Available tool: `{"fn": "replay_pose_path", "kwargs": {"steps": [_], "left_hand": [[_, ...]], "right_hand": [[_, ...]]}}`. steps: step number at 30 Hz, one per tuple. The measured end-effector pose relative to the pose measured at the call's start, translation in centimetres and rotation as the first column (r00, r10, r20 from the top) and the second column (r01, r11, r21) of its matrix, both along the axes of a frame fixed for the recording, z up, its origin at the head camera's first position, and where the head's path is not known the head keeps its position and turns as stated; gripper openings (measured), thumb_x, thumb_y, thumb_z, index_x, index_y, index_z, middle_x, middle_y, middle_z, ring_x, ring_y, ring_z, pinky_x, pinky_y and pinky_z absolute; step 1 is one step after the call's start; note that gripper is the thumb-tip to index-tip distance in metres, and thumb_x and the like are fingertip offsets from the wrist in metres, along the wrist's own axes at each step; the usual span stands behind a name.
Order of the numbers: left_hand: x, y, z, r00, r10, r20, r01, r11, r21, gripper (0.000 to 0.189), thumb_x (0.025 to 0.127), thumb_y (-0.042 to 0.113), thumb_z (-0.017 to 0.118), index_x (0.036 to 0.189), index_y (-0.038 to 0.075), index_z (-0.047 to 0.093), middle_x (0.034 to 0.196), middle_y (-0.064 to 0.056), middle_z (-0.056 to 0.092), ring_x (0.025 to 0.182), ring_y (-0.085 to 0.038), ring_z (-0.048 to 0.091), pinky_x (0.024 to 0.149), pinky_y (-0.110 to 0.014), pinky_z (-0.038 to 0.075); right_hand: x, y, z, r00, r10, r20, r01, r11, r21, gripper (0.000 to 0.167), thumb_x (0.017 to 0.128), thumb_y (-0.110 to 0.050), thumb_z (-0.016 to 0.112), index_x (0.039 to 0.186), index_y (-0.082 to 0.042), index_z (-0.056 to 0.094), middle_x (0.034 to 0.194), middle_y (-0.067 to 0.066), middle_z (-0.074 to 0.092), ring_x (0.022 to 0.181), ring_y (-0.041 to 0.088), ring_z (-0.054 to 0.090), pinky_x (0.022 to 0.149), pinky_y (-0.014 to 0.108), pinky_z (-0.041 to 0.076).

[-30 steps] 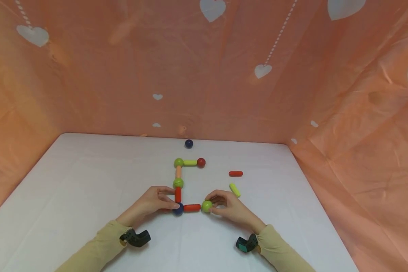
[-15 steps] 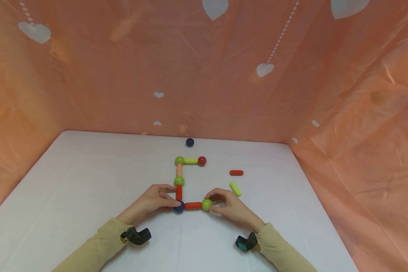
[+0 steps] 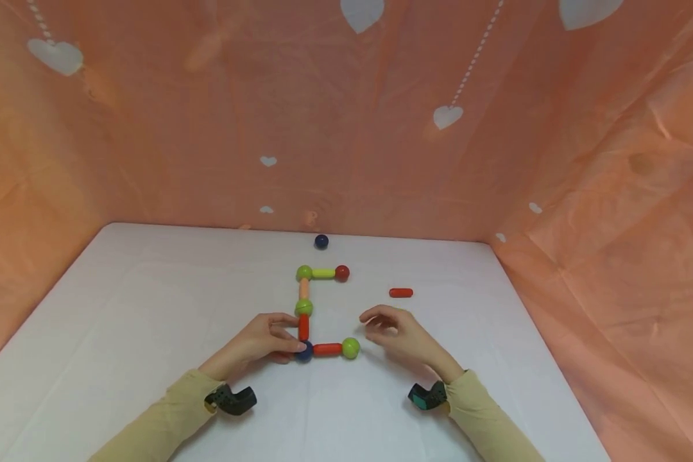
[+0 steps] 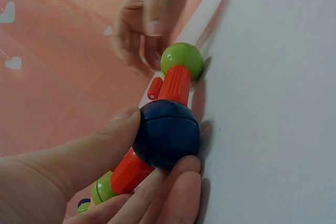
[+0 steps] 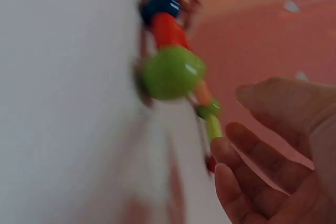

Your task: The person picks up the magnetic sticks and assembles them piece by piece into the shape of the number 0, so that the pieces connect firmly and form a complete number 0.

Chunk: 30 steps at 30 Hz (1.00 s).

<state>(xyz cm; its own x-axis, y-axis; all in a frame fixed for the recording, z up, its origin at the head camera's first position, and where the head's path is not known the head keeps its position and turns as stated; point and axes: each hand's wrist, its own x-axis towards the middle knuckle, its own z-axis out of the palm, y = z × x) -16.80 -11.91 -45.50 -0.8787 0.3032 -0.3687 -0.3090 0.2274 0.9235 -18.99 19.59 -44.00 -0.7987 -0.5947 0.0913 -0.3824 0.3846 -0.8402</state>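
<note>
My left hand (image 3: 262,338) pinches a blue ball (image 4: 168,135) at the corner of a chain of balls and rods lying on the table. Its fingers also lie along the upright red rod (image 3: 303,327). From the blue ball a second red rod (image 3: 327,349) runs right to a green ball (image 3: 351,348). Just right of and above that ball, my right hand (image 3: 403,335) hovers with loosely bent fingers, holding nothing. Farther up, the chain passes a grooved green ball (image 3: 304,307), a peach rod (image 3: 304,289), another green ball (image 3: 304,273) and a yellow-green rod (image 3: 323,273), ending in a red ball (image 3: 342,273).
Alone near the far edge of the white table (image 3: 167,289) sits a dark blue ball (image 3: 321,241). A loose red rod (image 3: 401,292) lies beyond my right hand. That hand hides nearly all of a loose yellow-green rod. Orange cloth with hearts encloses the back and sides.
The green ball came up against the red rod's end. My right hand then let go of it and moved up and right. My left hand keeps its pinch on the blue ball.
</note>
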Motion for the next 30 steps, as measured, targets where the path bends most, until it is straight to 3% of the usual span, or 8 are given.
{"fn": "replay_pose_path", "kwargs": {"steps": [4,10,18,30], "left_hand": [[0.0,-0.1,-0.2,1.000,-0.014,-0.005,0.014,1.000,0.014,0.067,0.077,0.015,0.082,0.131,-0.005,0.047,0.093,-0.013,0.069,0.079,-0.022,0.067,0.070,-0.035,0.057],[-0.2,-0.2,-0.4,0.999,-0.031,-0.022,0.032,0.999,0.026,0.068,0.077,0.017,0.081,0.132,-0.006,0.047,0.093,-0.012,0.069,0.079,-0.022,0.067,0.070,-0.035,0.058],[-0.1,-0.3,-0.3,0.998,-0.039,-0.039,0.040,0.999,0.022,0.069,0.077,0.019,0.081,0.132,-0.005,0.047,0.093,-0.012,0.069,0.079,-0.023,0.067,0.070,-0.035,0.057],[0.0,-0.4,-0.4,0.998,-0.035,-0.043,0.037,0.999,0.035,0.069,0.077,0.018,0.081,0.132,-0.006,0.047,0.092,-0.011,0.069,0.077,-0.023,0.067,0.069,-0.035,0.058]], "right_hand": [[-0.9,1.7,1.8,0.987,-0.128,-0.101,0.128,0.992,-0.004,0.030,0.088,0.000,0.066,0.117,0.003,0.060,0.110,0.018,0.063,0.092,0.025,0.063,0.081,0.033,0.052],[-1.9,3.7,2.4,0.967,-0.243,-0.070,0.249,0.964,0.094,0.032,0.089,0.000,0.065,0.120,0.005,0.059,0.108,0.022,0.063,0.092,0.034,0.061,0.077,0.037,0.052],[-3.2,4.8,0.7,0.963,-0.267,-0.032,0.268,0.944,0.190,0.036,0.085,-0.013,0.074,0.118,-0.004,0.062,0.096,0.005,0.063,0.085,0.021,0.060,0.072,0.032,0.051],[-3.7,3.5,0.4,0.972,-0.230,-0.043,0.234,0.942,0.239,0.039,0.078,-0.004,0.075,0.114,0.001,0.060,0.088,0.006,0.059,0.075,0.017,0.053,0.063,0.026,0.047]]}}
